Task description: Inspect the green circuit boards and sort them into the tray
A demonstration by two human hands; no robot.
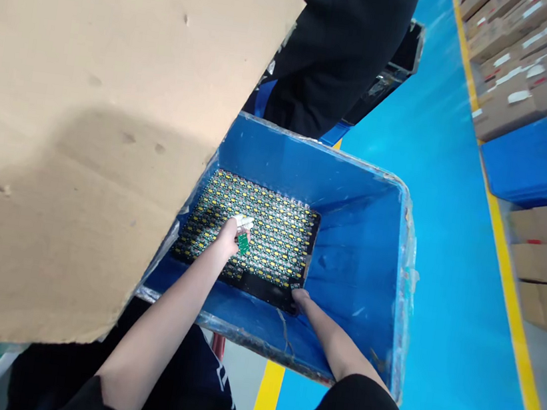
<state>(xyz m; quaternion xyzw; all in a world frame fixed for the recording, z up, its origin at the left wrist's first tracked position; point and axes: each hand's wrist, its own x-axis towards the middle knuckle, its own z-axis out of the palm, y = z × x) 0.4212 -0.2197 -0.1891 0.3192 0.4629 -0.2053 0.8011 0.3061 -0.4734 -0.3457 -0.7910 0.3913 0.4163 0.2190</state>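
Note:
Inside a deep blue bin (359,243) lies a black tray (262,289) with rows of small circuit boards (272,211) bearing yellow parts. My left hand (235,232), with white covers on some fingertips, is over the middle of the tray, its fingers closed on a green circuit board (243,243). Near the tray's front right corner is my right hand (300,295), its fingertips at a small circuit board (295,286); its fingers are partly hidden.
A large cardboard sheet (89,107) covers the left side and overlaps the bin's left edge. Beyond the bin stands a person in dark clothes (339,45). Stacked cartons (542,267) and a blue crate (536,162) are at the right, past a yellow floor line (508,296).

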